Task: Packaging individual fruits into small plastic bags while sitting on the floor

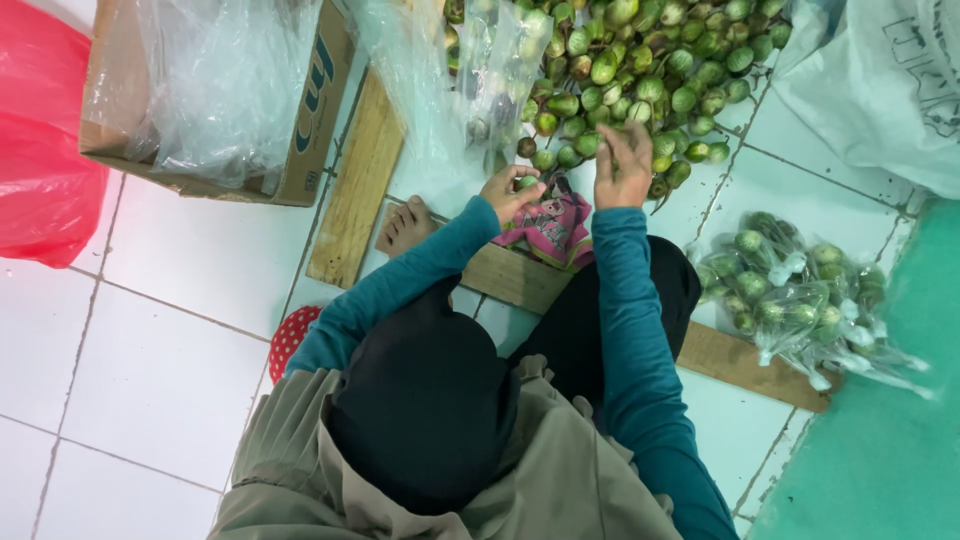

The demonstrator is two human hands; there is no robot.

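Note:
My left hand [508,192] is closed around a small round green fruit [527,182], just above a pink patterned cloth [552,228] in my lap. My right hand [624,165] reaches forward with its fingers spread on the near edge of a big pile of small green fruits [640,70] on the tiled floor. I cannot see anything gripped in it. Both arms wear teal sleeves. A clear plastic bag [480,70] lies over the left side of the pile, close to my left hand.
Several tied clear bags of green fruits [790,290] lie at the right beside a green mat [880,450]. A cardboard box [310,130] holding plastic bags and a red bag [40,150] sit at left. Wooden boards [355,185] lie under me. A white sack [880,80] is far right.

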